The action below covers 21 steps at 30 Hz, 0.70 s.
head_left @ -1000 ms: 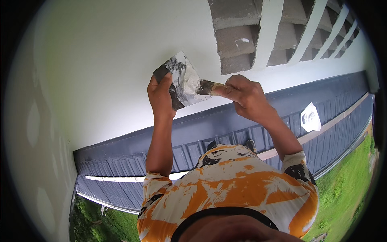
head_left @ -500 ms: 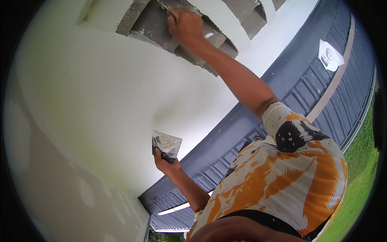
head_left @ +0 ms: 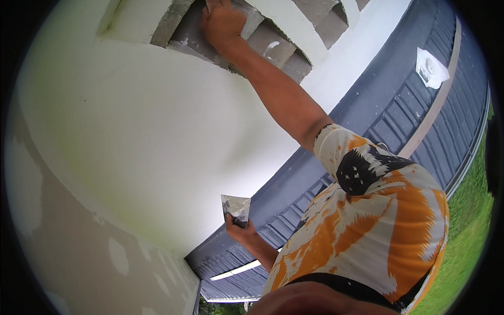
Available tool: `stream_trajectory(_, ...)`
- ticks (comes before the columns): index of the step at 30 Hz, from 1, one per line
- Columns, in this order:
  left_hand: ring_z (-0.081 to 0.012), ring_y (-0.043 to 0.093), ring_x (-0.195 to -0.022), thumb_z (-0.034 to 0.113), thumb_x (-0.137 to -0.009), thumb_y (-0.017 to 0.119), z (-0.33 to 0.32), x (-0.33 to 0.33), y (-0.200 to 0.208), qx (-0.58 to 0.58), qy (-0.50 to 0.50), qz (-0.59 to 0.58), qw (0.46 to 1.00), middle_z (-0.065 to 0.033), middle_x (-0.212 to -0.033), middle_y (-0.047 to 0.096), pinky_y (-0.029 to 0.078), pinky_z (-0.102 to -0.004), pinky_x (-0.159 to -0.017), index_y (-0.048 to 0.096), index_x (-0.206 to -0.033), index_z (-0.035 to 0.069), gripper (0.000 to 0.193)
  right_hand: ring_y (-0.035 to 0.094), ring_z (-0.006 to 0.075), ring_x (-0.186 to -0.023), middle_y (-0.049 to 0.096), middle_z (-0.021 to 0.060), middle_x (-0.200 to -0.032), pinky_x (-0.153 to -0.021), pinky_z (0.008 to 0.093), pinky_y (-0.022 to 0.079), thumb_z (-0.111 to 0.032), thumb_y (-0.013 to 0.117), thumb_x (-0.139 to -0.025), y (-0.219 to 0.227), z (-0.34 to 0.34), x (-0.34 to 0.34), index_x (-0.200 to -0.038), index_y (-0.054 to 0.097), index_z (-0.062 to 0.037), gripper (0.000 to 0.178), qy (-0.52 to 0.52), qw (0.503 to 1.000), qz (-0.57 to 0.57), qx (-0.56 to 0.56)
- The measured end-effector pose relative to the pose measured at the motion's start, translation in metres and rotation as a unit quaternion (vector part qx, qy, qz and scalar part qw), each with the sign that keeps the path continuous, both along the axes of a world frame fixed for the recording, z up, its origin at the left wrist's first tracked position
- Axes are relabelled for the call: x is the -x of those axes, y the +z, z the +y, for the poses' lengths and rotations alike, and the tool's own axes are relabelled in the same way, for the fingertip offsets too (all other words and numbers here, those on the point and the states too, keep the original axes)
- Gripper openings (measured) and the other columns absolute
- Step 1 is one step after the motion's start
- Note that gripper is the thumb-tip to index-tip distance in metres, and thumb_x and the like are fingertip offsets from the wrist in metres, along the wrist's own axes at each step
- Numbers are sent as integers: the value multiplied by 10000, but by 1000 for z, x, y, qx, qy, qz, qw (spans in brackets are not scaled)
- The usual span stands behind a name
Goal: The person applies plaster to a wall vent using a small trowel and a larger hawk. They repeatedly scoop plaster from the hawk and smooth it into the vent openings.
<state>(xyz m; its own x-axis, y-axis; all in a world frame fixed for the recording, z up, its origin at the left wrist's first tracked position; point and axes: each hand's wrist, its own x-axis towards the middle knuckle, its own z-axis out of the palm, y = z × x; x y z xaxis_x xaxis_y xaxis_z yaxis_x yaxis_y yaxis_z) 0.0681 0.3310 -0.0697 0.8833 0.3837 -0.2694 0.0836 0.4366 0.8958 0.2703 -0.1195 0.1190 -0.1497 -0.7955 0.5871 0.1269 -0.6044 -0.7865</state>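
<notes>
We note the left hand (head_left: 241, 232) gripping the paste-smeared plate (head_left: 239, 206), near, before the white wall (head_left: 152, 121). The right hand (head_left: 224, 25) is at the far recess (head_left: 271, 44), fingers curled; contents: we cannot tell. We advise: plate steady, strokes light, even.

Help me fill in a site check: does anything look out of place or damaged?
Yes: a smudged white sheet lies on the dark ribbed roofing by the pale strip, looking stray there. A white smear also stands out against bare grey block in the wall opening.
</notes>
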Motion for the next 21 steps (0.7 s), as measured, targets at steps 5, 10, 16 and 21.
stream_trajectory(5, -213, 649, -918, 201, -939, 516, -4, 8, -10, -13, 11, 18, 1000, -82, -1083, 650, 512, -328, -694, 600, -1189, 27, 316, 672, 325, -746, 677, 145, -925, -662, 439, 536, -174, 639, -818, -6, 12, -6, -1113, 685, -96, 309, 57, 995, 61, 55)
stream_trajectory(10, -209, 648, -922, 203, -934, 520, -4, -3, -15, -1, 5, 12, 1000, -76, -1079, 650, 508, -324, -694, 603, -1189, 30, 319, 671, 328, -757, 679, 141, -914, -678, 442, 537, -159, 631, -824, -10, 24, 10, -1101, 691, -94, 290, 114, 991, 24, 66)
stream_trajectory(16, -219, 651, -934, 188, -935, 510, -16, -7, -7, 7, 12, 9, 1000, -85, -1096, 649, 523, -338, -711, 596, -1199, 28, 321, 665, 337, -747, 670, 132, -903, -648, 446, 531, -149, 634, -824, -11, 3, 1, -1122, 673, -108, 304, 68, 996, 15, 64)
stream_trajectory(21, -228, 652, -953, 186, -937, 506, -9, -13, -20, 34, -16, -2, 999, -92, -1103, 647, 537, -355, -736, 586, -1212, 26, 329, 656, 332, -718, 666, 124, -868, -647, 441, 536, -151, 654, -810, -24, 25, 2, -1183, 664, -122, 374, 101, 991, 12, 85)
